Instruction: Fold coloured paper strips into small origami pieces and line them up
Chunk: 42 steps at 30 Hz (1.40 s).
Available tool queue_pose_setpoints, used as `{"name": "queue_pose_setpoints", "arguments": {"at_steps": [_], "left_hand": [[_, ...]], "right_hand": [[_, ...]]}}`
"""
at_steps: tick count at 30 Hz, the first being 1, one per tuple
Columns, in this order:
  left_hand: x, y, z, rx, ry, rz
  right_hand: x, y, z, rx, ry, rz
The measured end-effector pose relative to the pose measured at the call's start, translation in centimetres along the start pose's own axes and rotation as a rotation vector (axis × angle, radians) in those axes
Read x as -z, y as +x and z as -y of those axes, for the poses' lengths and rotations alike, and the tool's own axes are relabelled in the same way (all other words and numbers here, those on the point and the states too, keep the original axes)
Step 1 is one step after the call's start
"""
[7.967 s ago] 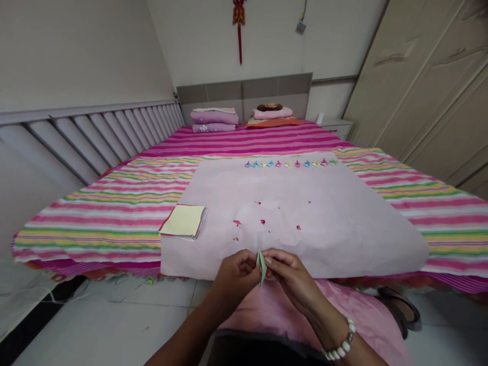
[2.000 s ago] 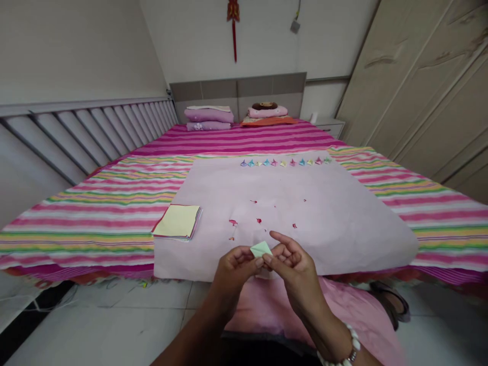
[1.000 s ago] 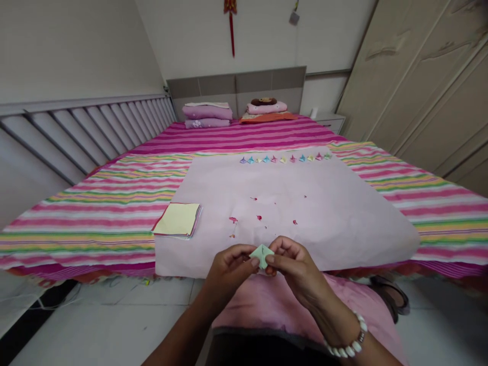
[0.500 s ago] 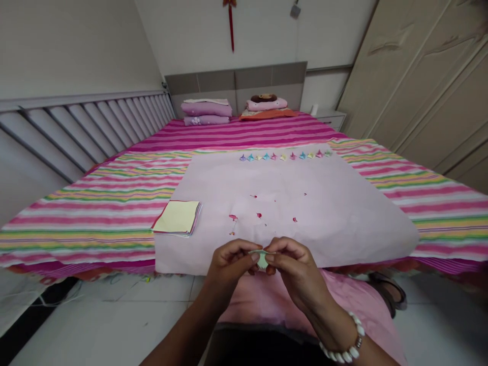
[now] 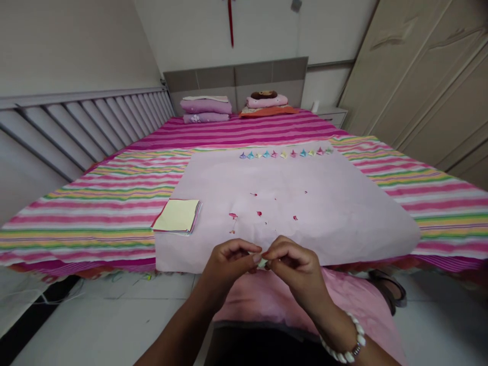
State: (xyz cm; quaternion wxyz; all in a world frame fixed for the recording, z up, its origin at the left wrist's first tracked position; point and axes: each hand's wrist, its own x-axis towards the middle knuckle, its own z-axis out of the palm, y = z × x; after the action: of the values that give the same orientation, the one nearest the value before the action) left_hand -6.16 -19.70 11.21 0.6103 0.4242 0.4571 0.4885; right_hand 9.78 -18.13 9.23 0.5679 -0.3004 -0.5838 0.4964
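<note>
Pinched between both hands is a small piece of pale green folded paper point(image 5: 262, 264), held low over the near edge of the white sheet. My left hand point(image 5: 232, 262) closes thumb and fingers on its left side. From the other side my right hand point(image 5: 294, 263) grips it, a white beaded bracelet on that wrist. Fingers cover most of the paper, so its folded shape is hard to make out. Left of my hands lies a stack of square paper point(image 5: 178, 215), pale yellow on top.
A large white sheet point(image 5: 343, 213) covers the near part of the striped bed point(image 5: 102, 203). Along its far side runs a row of small coloured folded-paper pieces point(image 5: 283, 154). Red marks point(image 5: 259, 213) dot its middle. A pink cushion point(image 5: 267, 300) rests below my hands.
My right fingers have curled further over the green paper, so less of it shows. The view has tilted down slightly.
</note>
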Motion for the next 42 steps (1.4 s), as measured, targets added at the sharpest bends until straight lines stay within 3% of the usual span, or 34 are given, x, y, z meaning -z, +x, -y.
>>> {"name": "queue_pose_setpoints", "arguments": {"at_steps": [3,6,9,14,22,31,34,36,42], "left_hand": [[0.3,0.0,-0.2,0.005,0.021,0.033],[0.4,-0.1,-0.4,-0.048,0.080,0.026],[0.3,-0.2,-0.6,-0.141,0.193,0.019],[-0.1,-0.5,-1.0,-0.315,0.385,0.019],[0.2,-0.4,-1.1,-0.110,0.186,0.017],[0.6,-0.5,-0.9,-0.227,0.425,-0.025],[0.1,-0.4,-0.1,-0.267,0.540,-0.107],[-0.1,-0.2,0.7,-0.269,0.531,-0.151],[0.6,0.5,1.7,-0.206,0.393,-0.081]], "right_hand": [[0.1,-0.1,0.3,-0.016,-0.046,0.024],[0.4,-0.2,0.3,-0.154,0.071,0.081],[0.6,0.0,0.2,-0.275,0.200,0.148],[0.6,0.3,-0.1,-0.351,0.190,0.118],[0.4,0.5,0.4,-0.350,0.187,0.108],[0.0,0.3,0.2,-0.350,0.158,0.117],[-0.3,0.4,-0.3,-0.337,0.133,0.071],[-0.4,0.5,-0.7,-0.338,0.127,0.032],[-0.3,0.7,-1.2,-0.362,0.167,0.027]]}}
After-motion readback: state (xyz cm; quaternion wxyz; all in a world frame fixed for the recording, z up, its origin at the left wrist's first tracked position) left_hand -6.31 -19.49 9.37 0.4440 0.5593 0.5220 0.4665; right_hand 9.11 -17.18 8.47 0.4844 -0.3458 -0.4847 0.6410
